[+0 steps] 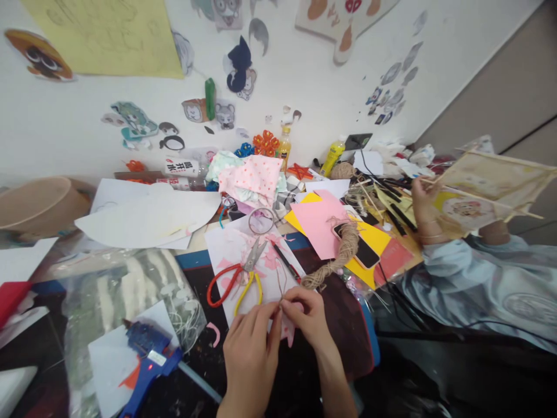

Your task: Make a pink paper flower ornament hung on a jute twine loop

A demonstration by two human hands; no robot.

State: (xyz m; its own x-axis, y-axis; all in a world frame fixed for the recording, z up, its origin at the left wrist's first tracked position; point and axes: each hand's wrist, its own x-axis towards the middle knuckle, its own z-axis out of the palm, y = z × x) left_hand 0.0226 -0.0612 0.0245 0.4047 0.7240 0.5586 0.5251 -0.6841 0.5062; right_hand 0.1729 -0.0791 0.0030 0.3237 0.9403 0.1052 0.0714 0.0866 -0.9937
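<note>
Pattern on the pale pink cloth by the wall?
Reddish dots on the cloth; best in head view.

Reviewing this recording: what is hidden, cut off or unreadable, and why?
All in the head view:
Pink piece: mostly covered by the left hand and right hand.
Phone: partly hidden by the twine coil.
Glue gun: handle cut off by the bottom edge.
Yellow sheet: cut off by the top edge; drawing too faint.
</note>
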